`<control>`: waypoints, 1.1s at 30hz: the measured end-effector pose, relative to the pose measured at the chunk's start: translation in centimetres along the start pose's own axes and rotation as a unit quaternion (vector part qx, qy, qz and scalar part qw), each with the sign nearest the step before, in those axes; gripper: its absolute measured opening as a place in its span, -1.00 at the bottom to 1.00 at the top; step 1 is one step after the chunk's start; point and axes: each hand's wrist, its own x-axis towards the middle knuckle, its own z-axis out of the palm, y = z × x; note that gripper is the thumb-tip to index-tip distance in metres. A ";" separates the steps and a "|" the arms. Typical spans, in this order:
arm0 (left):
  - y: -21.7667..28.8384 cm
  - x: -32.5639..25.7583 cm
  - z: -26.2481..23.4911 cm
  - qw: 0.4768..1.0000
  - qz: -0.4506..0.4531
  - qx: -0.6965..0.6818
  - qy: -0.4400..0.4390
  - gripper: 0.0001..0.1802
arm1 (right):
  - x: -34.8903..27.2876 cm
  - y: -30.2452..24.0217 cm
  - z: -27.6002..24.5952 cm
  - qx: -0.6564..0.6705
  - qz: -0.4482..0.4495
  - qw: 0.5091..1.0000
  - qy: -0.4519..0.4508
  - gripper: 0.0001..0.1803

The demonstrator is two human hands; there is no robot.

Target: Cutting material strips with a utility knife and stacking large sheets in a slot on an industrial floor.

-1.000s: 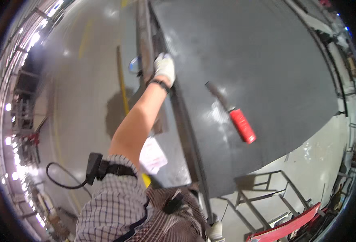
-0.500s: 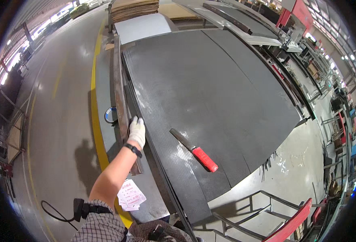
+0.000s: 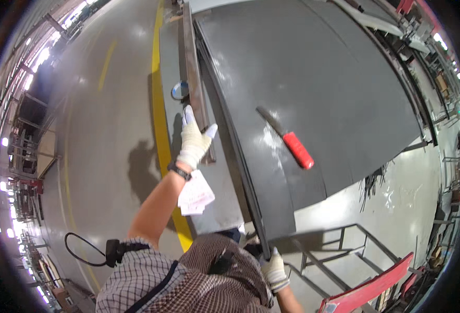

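Observation:
My left hand (image 3: pixel 194 140), in a pale work glove, is open, with its thumb spread away from its fingers. It is at the long brown metal bar (image 3: pixel 196 78) along the left side of the sheet stack; whether it touches the bar is unclear. My right hand (image 3: pixel 274 271), also gloved, is closed on the near corner of the black sheets (image 3: pixel 334 99), its thumb up and the other fingers mostly hidden. On the top sheet lies a knife (image 3: pixel 296 149) with a red handle and dark blade, touched by neither hand.
White paper slips (image 3: pixel 194 195) lie on the grey ledge near my left wrist. A blue-and-black tape roll (image 3: pixel 179 91) is farther up the ledge. A metal frame with a red board (image 3: pixel 368 287) stands at the near right. A yellow floor line (image 3: pixel 159 109) runs along the left.
My view has shifted, so the stack appears higher and farther right. My left hand has spread its thumb and moved nearer the bar's near end. My right hand has come into view at the stack's near corner.

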 end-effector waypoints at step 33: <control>9.3 -19.8 1.8 0.961 -0.134 -0.240 -0.041 0.12 | -2.3 3.4 0.0 0.286 -0.035 0.952 -0.107 -0.57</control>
